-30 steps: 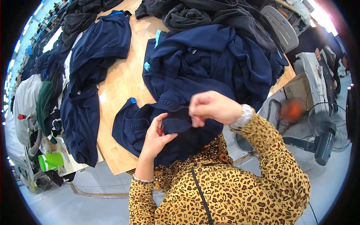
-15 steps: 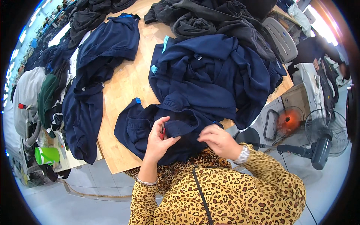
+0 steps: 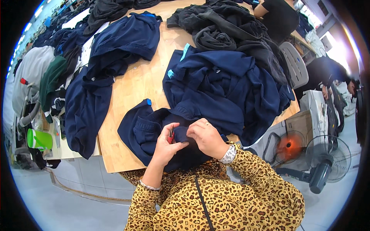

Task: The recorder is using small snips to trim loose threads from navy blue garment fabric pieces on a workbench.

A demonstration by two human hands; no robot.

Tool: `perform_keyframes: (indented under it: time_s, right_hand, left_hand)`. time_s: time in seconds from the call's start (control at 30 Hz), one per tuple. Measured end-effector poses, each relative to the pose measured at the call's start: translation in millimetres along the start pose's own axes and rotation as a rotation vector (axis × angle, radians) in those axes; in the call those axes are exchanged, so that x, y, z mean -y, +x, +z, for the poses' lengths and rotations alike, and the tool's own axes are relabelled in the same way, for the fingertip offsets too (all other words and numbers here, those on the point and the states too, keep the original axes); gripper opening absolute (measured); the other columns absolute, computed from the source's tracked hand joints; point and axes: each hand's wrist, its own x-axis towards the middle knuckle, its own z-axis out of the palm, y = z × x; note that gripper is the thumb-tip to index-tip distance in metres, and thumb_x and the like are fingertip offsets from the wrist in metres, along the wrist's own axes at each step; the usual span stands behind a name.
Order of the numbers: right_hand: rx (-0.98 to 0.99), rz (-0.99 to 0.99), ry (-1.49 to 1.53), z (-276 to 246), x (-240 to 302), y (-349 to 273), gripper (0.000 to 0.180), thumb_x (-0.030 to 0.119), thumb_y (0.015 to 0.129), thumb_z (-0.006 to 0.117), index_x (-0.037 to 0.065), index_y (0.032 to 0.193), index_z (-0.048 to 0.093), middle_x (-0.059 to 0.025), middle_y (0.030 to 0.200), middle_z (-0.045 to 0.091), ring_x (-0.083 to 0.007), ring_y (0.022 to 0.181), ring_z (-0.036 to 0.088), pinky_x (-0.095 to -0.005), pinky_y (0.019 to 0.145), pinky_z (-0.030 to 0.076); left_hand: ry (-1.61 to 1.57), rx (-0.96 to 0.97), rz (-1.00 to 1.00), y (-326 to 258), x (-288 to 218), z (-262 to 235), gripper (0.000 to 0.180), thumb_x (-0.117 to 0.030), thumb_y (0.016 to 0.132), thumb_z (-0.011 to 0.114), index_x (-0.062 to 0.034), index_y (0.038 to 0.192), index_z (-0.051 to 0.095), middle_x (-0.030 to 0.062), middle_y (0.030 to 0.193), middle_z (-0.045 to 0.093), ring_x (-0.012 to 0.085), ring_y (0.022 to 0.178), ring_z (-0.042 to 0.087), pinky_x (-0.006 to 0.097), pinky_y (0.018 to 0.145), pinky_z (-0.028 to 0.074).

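A navy garment [image 3: 133, 129] with a ribbed, gathered edge lies bunched at the table's near edge, in front of my body. My left hand [image 3: 165, 150] is closed round small red snips [image 3: 171, 137], whose dark blades point up past the fingers; its thumb also presses on the cloth. Close beside it, my right hand [image 3: 208, 139] is closed in a pinch at the raised fold of the same garment. Whether a thread is between those fingertips is too small to see. A blue tag [image 3: 149, 102] sticks up from the garment's far corner.
Behind the garment lies a large navy clothing pile [image 3: 231, 81], with dark grey clothes [image 3: 216, 23] beyond. More navy garments [image 3: 115, 42] hang off the wooden table [image 3: 131, 86] at left. A grey fan [image 3: 322, 173] and chair [image 3: 295, 63] stand right. Other people work at the far right.
My right hand has moved left, from apart on the right to the cloth beside my left hand. The left hand keeps the snips. The view has shifted slightly.
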Motion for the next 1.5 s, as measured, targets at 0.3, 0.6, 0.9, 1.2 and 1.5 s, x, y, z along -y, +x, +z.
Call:
perform_keyframes:
  time_s: [0.3, 0.6, 0.9, 1.2, 1.5]
  right_hand:
    - [0.173, 0.3, 0.388, -8, -12, 18, 0.005, 0.003, 0.086, 0.06, -0.001, 0.087, 0.058, -0.0127, 0.082, 0.064, -0.0269, 0.074, 0.063, -0.0323, 0.066, 0.049]
    - [0.353, 0.406, 0.536, 0, -23, 30, 0.01, 0.005, 0.092, 0.054, -0.002, 0.094, 0.061, -0.007, 0.084, 0.067, -0.0116, 0.075, 0.062, -0.0252, 0.069, 0.05]
    - [0.304, 0.238, 0.45, 13, -22, 33, 0.009, 0.01, 0.088, 0.058, 0.001, 0.087, 0.06, -0.0164, 0.075, 0.064, -0.0309, 0.07, 0.065, -0.0351, 0.063, 0.049]
    - [0.335, 0.232, 0.45, 14, -18, 36, 0.01, 0.011, 0.088, 0.058, 0.002, 0.087, 0.06, -0.0161, 0.079, 0.066, -0.0325, 0.077, 0.065, -0.0376, 0.065, 0.051]
    - [0.198, 0.228, 0.46, 2, -15, 25, 0.008, 0.009, 0.088, 0.059, 0.001, 0.087, 0.058, -0.016, 0.079, 0.064, -0.0304, 0.073, 0.064, -0.036, 0.064, 0.049]
  left_hand:
    - [0.006, 0.019, -0.088, 6, 1, -12, 0.063, -0.006, 0.068, 0.081, -0.0041, 0.123, 0.049, -0.0007, 0.088, 0.054, 0.0023, 0.061, 0.047, 0.017, 0.049, 0.038]
    - [0.8, 0.229, -0.004, -5, -83, -38, 0.047, -0.022, 0.078, 0.075, -0.001, 0.116, 0.056, 0.0107, 0.077, 0.063, 0.0181, 0.069, 0.06, 0.029, 0.067, 0.048]
    - [1.385, 0.515, -0.105, 31, -114, -17, 0.042, -0.027, 0.074, 0.078, -0.0039, 0.094, 0.049, 0.0141, 0.073, 0.063, 0.0326, 0.071, 0.062, 0.038, 0.062, 0.046]
    - [1.393, 0.6, -0.239, 44, -114, -14, 0.038, -0.028, 0.077, 0.075, -0.0042, 0.095, 0.052, 0.0147, 0.081, 0.064, 0.0331, 0.083, 0.063, 0.04, 0.07, 0.047]
    - [1.162, 0.567, -0.135, 28, -121, -38, 0.038, -0.021, 0.076, 0.077, -0.0021, 0.097, 0.052, 0.0113, 0.067, 0.061, 0.0223, 0.063, 0.061, 0.033, 0.058, 0.044]
